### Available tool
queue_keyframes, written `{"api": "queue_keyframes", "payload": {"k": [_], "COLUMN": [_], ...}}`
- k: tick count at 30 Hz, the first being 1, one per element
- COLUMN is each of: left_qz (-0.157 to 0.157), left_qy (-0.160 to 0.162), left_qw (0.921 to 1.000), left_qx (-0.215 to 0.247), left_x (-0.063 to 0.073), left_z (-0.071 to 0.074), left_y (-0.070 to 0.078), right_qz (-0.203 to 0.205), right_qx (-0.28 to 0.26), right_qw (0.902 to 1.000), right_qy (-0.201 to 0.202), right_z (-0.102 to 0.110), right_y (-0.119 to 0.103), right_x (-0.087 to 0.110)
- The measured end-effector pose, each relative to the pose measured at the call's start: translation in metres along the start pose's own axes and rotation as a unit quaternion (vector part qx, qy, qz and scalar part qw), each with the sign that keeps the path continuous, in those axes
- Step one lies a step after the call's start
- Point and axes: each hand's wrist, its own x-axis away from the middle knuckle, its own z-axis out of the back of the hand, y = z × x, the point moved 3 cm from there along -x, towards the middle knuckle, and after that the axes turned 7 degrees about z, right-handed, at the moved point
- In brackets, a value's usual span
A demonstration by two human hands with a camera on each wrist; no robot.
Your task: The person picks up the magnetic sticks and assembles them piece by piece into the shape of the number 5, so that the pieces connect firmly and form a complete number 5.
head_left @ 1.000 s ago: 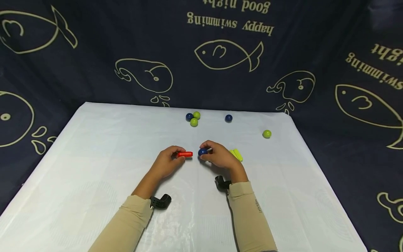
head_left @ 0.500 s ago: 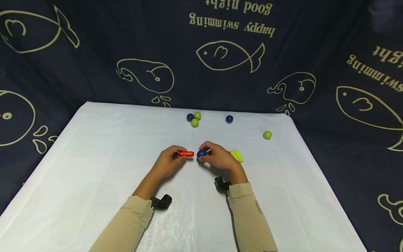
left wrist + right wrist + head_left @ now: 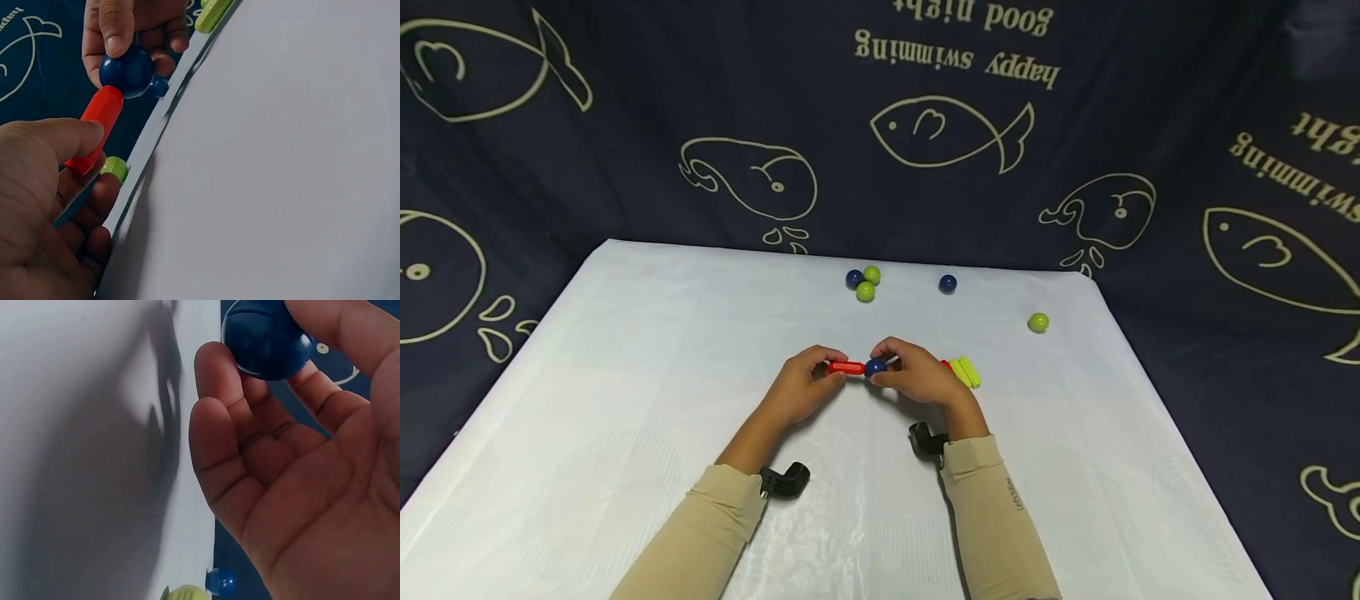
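A short red rod (image 3: 847, 367) is pinched between the thumb and fingers of my left hand (image 3: 800, 388). My right hand (image 3: 922, 375) holds a dark blue ball (image 3: 875, 367) by thumb and fingertips. In the left wrist view the end of the red rod (image 3: 103, 122) meets the side of the blue ball (image 3: 127, 70). The right wrist view shows the ball (image 3: 267, 339) in the fingers, but not the rod. Both hands are just above the table's middle.
Beside my right hand lie green rods (image 3: 966, 372) and a partly hidden red piece (image 3: 947, 365). Toward the back of the white table (image 3: 700, 317) are a green ball (image 3: 866, 291) touching others, a single blue ball (image 3: 948, 284) and a green ball (image 3: 1038, 322) at right.
My right hand has moved the blue ball left, closing the gap to the red rod until they touch. The left hand has hardly moved.
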Motion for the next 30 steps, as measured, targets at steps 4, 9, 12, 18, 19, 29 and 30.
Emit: {"api": "queue_keyframes", "payload": {"k": [4,9,12,18,19,29,30], "left_qz": [-0.002,-0.001,0.001,0.010,0.011,0.030,0.035], "left_qy": [0.000,-0.001,-0.001,0.000,0.000,-0.010,-0.013], "left_qw": [1.0000,1.0000,1.0000,0.9999,0.9999,0.9995,0.9993], "left_qx": [0.001,0.004,0.003,0.004,0.004,0.008,0.005], "left_x": [0.0001,0.0007,0.0010,0.0016,0.0019,0.0014,0.0009], "left_z": [-0.0003,-0.0005,-0.0006,-0.0004,-0.0003,0.0024,0.0029], "left_y": [0.0003,0.0005,0.0005,0.0005,0.0006,0.0047,0.0053], "right_qz": [-0.001,-0.004,-0.003,-0.001,-0.002,-0.015,-0.019], "right_qx": [0.006,0.007,0.004,-0.005,-0.005,0.002,0.003], "right_qw": [1.0000,1.0000,1.0000,1.0000,1.0000,0.9999,0.9998], "right_qy": [0.002,-0.001,-0.002,-0.003,-0.002,0.009,0.011], "right_z": [0.0002,-0.0001,-0.0003,0.0004,0.0006,0.0042,0.0049], "right_y": [0.0007,0.0013,0.0021,0.0042,0.0045,0.0041,0.0043], "right_x": [0.0001,0.0001,0.0000,0.0006,0.0007,0.0026,0.0027]}}
